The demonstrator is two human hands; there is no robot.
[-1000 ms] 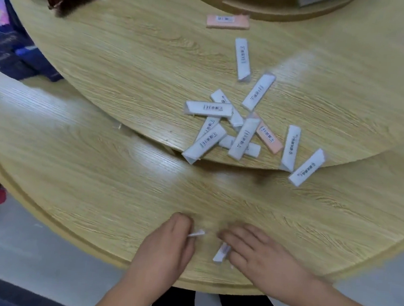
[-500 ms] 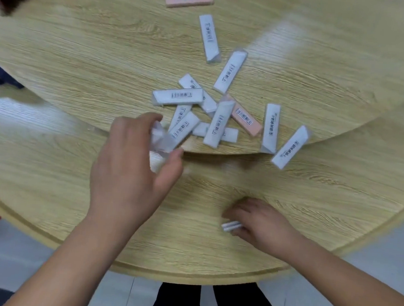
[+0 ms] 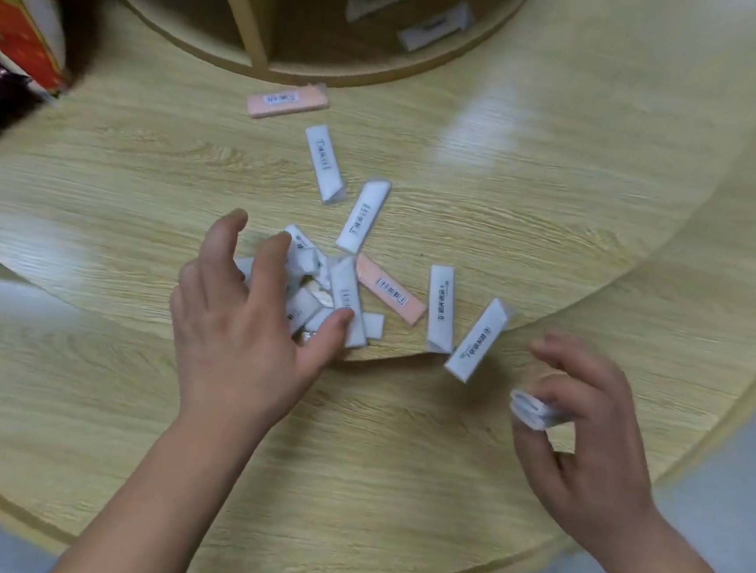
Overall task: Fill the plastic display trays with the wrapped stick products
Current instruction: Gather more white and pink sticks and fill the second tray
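The right hand (image 3: 582,441) pinches a few white sticks (image 3: 532,409) over the lower shelf (image 3: 83,397). The left hand (image 3: 245,320) is spread, half-curled over a pile (image 3: 343,292) at the edge of the upper shelf (image 3: 534,199), thumb touching one; I cannot tell whether it grips any. Beyond lies a pink stick (image 3: 287,101).

The pile of wrapped sticks (image 3: 343,297) on the upper tier (image 3: 147,184) is touched by the spread left hand (image 3: 244,329). A small bundle (image 3: 532,409) is pinched in the right hand (image 3: 591,442).

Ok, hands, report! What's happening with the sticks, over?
Left hand spread over the pile of white wrapped sticks, grip unclear. Right hand pinches a small bundle of white wrapped sticks. Nothing blocking either hand.
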